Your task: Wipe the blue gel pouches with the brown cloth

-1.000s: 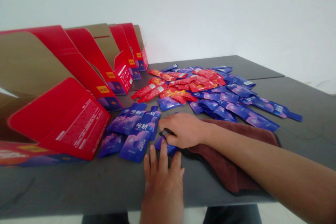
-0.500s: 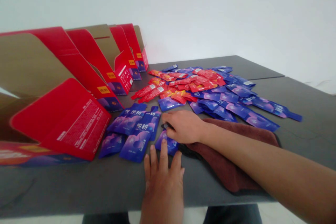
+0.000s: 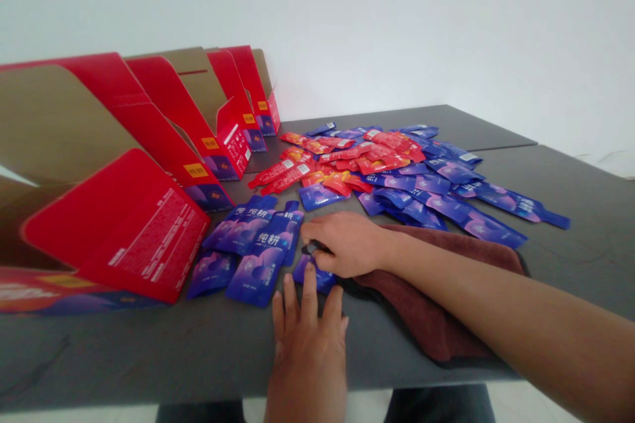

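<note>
Apparently, one pouch (image 3: 323, 281) is touched by open left hand (image 3: 309, 337), dark item (image 3: 315, 248) gripped by right hand (image 3: 350, 243); small cluster (image 3: 253, 261) is set at 10 o'clock, larger heap (image 3: 384, 162) left at 1.

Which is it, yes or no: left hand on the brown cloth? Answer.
No, the left hand is at a blue pouch; the brown cloth lies beneath the right forearm.
</note>
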Tool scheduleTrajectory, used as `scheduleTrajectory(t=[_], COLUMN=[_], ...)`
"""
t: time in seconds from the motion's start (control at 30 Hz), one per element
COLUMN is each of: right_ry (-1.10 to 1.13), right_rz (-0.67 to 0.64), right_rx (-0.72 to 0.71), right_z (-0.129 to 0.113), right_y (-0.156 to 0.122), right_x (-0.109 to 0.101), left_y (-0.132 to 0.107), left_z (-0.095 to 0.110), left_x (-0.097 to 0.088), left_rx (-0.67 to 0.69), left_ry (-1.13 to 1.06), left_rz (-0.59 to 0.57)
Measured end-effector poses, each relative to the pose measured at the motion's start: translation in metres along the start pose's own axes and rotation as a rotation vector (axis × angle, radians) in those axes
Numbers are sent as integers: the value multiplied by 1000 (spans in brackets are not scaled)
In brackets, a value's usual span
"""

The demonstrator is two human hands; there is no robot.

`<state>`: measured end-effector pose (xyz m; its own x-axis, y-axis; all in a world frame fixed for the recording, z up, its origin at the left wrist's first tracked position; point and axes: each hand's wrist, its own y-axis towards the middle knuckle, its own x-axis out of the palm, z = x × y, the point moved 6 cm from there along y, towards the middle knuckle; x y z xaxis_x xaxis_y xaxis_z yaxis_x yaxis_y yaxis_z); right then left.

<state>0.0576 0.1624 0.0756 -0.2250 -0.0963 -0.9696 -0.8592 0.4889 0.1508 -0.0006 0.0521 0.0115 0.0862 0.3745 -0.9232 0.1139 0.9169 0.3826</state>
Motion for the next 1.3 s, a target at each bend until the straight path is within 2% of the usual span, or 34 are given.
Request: scheduleTrajectory(t=[0.1, 0.23, 0.47, 0.63, 0.97, 1.3], right_ry=[6, 31, 68, 25, -113, -107], right_rz=[3, 9, -21, -29, -21, 17], right_rx=[5, -14, -79, -9, 231, 169], right_z=[0, -1, -6, -5, 8, 9], right_y=[0, 0, -1, 0, 1, 1], right_x=[0, -1, 0, 1, 0, 0], left_y=[-1, -2, 0, 2, 4, 3], left_z=[-3, -1, 0, 1, 2, 3], left_x=[0, 6, 3, 0, -2, -8], left_rx=[-26, 81, -58, -86, -126, -126], left_ry=[18, 56, 19, -7, -45, -65], left_rz=[19, -9, -9, -39, -104, -63])
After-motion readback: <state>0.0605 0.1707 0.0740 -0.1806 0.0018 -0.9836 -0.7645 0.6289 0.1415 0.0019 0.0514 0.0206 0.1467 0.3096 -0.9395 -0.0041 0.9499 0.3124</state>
